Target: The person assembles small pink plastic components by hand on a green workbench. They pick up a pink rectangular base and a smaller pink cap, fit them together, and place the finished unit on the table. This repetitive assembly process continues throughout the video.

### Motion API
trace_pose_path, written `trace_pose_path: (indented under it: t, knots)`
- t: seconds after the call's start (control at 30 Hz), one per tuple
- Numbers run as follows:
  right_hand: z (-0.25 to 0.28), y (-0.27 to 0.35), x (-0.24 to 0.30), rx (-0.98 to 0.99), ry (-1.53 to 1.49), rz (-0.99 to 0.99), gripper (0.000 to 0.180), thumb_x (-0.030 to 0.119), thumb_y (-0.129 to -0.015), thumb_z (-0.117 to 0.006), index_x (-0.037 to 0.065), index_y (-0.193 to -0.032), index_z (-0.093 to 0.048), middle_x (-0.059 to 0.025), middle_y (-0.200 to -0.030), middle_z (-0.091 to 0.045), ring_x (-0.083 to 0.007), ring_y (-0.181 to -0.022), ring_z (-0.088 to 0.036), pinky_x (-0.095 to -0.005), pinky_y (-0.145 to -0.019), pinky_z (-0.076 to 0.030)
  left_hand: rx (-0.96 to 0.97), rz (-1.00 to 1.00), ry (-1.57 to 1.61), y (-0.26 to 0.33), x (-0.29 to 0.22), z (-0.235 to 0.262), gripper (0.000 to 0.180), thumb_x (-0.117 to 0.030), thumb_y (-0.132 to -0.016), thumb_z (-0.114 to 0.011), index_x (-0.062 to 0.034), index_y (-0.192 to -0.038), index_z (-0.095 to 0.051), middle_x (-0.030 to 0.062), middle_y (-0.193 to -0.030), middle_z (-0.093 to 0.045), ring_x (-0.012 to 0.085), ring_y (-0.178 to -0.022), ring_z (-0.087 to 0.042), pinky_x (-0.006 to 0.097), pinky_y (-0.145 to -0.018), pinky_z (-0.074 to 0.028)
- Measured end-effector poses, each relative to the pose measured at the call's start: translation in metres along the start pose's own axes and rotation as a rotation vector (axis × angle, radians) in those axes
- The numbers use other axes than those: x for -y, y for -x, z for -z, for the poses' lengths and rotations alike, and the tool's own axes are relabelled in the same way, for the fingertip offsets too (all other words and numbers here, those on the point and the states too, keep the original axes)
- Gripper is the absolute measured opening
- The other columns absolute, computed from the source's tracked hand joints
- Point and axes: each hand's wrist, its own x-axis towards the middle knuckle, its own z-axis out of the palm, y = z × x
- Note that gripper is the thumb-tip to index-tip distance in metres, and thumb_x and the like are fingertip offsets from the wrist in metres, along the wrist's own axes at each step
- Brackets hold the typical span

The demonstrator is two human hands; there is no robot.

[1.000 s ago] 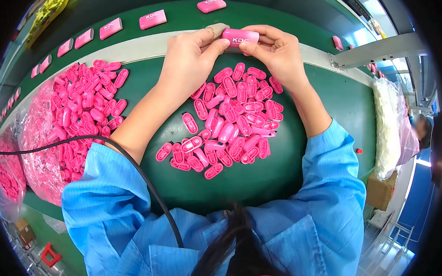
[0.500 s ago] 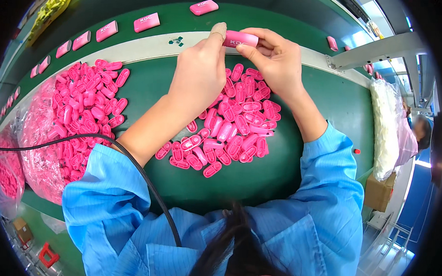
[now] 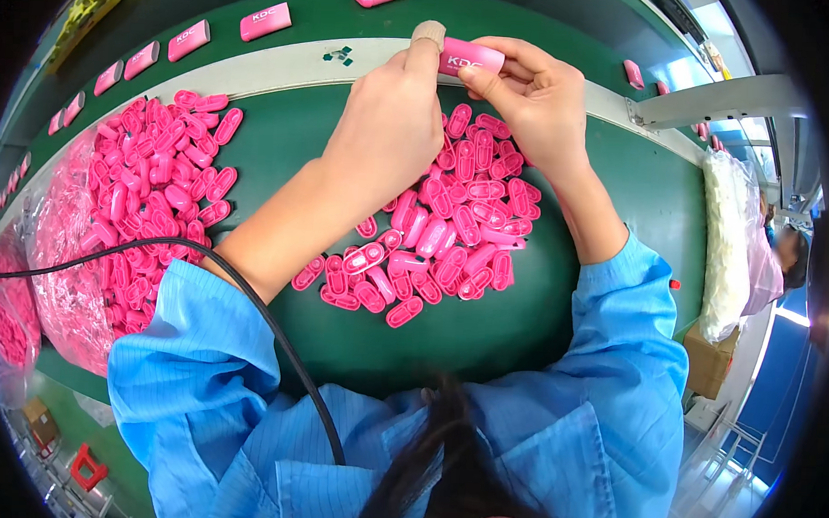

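Over the white rail at the far middle, my two hands hold a pink casing with white print. My left hand is closed at its left end, and a beige cover sits on a fingertip there. My right hand pinches the right end between thumb and fingers. The fingers' far sides and the casing's left end are partly hidden. Below both hands lies a loose heap of small pink oval plastic parts, several with their hollow side up.
A larger heap of pink parts spills from a clear plastic bag on the left. Pink casings stand in a row on the green belt beyond the rail. A black cable crosses my left sleeve. A metal arm juts in at right.
The view has shifted slightly. The casing in my hands has turned so that more of its printed face shows. The casings on the belt have slid a little left.
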Motion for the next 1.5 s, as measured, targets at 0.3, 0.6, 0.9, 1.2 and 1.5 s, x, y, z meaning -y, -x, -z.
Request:
trace_pose_path:
  t: [0.3, 0.6, 0.9, 1.2, 1.5]
  knots:
    - [0.033, -0.068, -0.04, -0.054, 0.148, -0.114, 0.036, 0.014, -0.08, -0.064, -0.006, -0.108, -0.055, -0.0095, -0.088, -0.063, -0.0108, -0.076, -0.06, -0.0222, -0.068, -0.048, 0.424, 0.188, -0.183, -0.038, 0.024, 0.058, 0.025, -0.011, -0.073, -0.063, 0.0, -0.095, -0.06, 0.0125, -0.088, -0.061, 0.0235, -0.071, -0.06, 0.032, -0.068, -0.049]
    - [0.113, -0.086, -0.053, -0.199, 1.147, 0.151, 0.04, 0.029, -0.077, -0.063, 0.006, -0.109, -0.058, -0.0126, -0.095, -0.064, -0.026, -0.085, -0.062, -0.0326, -0.077, -0.048, 0.514, 0.042, -0.277, -0.02, 0.011, 0.042, 0.014, -0.013, -0.072, -0.064, -0.002, -0.08, -0.062, 0.0137, -0.075, -0.061, 0.0279, -0.067, -0.06, 0.035, -0.064, -0.048]
    - [0.207, -0.081, -0.056, -0.166, 1.57, -0.533, 0.042, 0.034, -0.081, -0.056, 0.004, -0.111, -0.055, -0.0193, -0.103, -0.06, -0.0357, -0.098, -0.057, -0.0417, -0.085, -0.045, 0.365, 0.313, 0.41, -0.021, 0.019, 0.018, 0.021, -0.012, -0.08, -0.061, -0.0044, -0.099, -0.058, 0.0095, -0.083, -0.065, 0.0129, -0.065, -0.059, 0.026, -0.059, -0.047]
    - [0.028, -0.024, 0.012, 0.192, -0.124, -0.149, 0.03, 0.015, -0.08, -0.064, 0.0, -0.104, -0.057, -0.0038, -0.084, -0.061, -0.0069, -0.069, -0.053, -0.0211, -0.062, -0.045, 0.37, 0.713, 0.987, -0.02, 0.025, 0.022, 0.026, -0.012, -0.079, -0.063, -0.0009, -0.102, -0.058, 0.0023, -0.084, -0.063, 0.0058, -0.073, -0.055, 0.019, -0.063, -0.045]
    - [0.028, -0.018, -0.017, 0.224, -0.328, -0.22, 0.028, 0.016, -0.084, -0.06, 0.0, -0.106, -0.053, -0.0031, -0.083, -0.059, -0.0071, -0.073, -0.055, -0.0193, -0.066, -0.045, 0.2, 0.728, 0.98, -0.021, 0.025, 0.016, 0.026, -0.015, -0.083, -0.061, 0.0013, -0.104, -0.056, 0.009, -0.096, -0.061, 0.0127, -0.084, -0.059, 0.023, -0.075, -0.049]
